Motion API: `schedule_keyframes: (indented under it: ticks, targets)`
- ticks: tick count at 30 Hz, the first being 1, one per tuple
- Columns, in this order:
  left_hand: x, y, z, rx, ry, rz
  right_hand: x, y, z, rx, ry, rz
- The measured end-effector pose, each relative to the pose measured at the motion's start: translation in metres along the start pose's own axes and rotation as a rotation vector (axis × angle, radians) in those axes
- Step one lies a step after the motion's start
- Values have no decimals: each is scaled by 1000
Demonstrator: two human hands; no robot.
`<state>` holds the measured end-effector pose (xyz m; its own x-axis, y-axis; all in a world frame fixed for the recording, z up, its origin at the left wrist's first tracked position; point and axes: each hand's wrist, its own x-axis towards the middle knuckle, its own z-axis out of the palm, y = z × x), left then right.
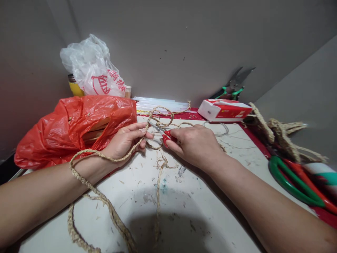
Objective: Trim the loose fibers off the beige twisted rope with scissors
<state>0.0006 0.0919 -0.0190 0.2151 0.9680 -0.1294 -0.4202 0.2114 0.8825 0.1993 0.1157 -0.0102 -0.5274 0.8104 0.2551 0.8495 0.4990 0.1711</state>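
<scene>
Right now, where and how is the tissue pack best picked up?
Probably at mid-length, from above and the near side: thumb on the near long face of the tissue pack, fingers over the far one. It lies long from left to right, near face and top exposed; the green-handled tool is close behind, so keep the fingers shallow there.

Plain grey walls (158, 52) meet behind a white tabletop (184, 203), dimly lit.

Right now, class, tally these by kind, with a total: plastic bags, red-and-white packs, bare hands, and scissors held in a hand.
Plastic bags: 2 (white bag, red bag)
Red-and-white pack: 1
Bare hands: 2 (left hand, right hand)
Held scissors: 1
Total: 6
</scene>
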Motion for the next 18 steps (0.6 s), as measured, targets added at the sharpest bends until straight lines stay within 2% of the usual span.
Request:
schedule_keyframes:
  ticks: [12, 18]
  targets:
    - [-1, 1, 1, 21, -14, -17, -1, -4, -2, -95, 114, 1]
    - [0, 2, 1, 36, -2, -25, -1, -5, -3, -68, 67, -8]
